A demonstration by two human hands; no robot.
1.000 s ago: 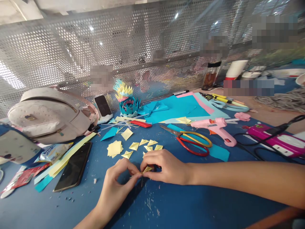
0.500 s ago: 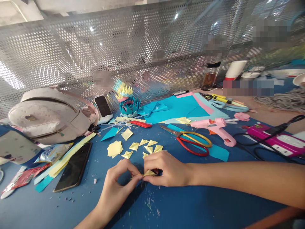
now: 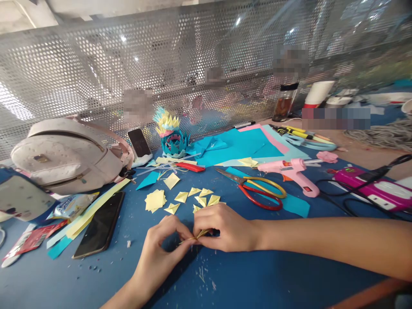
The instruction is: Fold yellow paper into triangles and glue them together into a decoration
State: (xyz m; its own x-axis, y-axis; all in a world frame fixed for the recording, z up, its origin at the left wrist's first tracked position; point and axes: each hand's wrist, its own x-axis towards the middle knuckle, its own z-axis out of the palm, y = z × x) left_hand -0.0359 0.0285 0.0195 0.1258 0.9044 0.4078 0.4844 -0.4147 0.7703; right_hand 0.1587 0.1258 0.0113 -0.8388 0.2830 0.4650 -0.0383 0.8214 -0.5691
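Both my hands meet over the blue table (image 3: 257,279), pinching one small folded yellow paper piece (image 3: 202,234). My left hand (image 3: 161,253) grips its left tip between thumb and forefinger. My right hand (image 3: 222,227) presses the piece's right part down against the table. Just beyond my fingers lie several folded yellow paper triangles (image 3: 199,196) and a small stack of yellow paper squares (image 3: 155,200).
Red-and-yellow scissors (image 3: 257,189) and a pink glue gun (image 3: 292,171) lie right of the triangles. A black phone (image 3: 99,225) rests at the left, a white bag (image 3: 64,154) behind it. A blue-yellow paper flower (image 3: 172,135) and coloured sheets (image 3: 238,146) sit before the perforated metal screen.
My fingers have worked the yellow piece flatter and narrower; it now looks like a thin folded sliver. Both hands stay in nearly the same spot.
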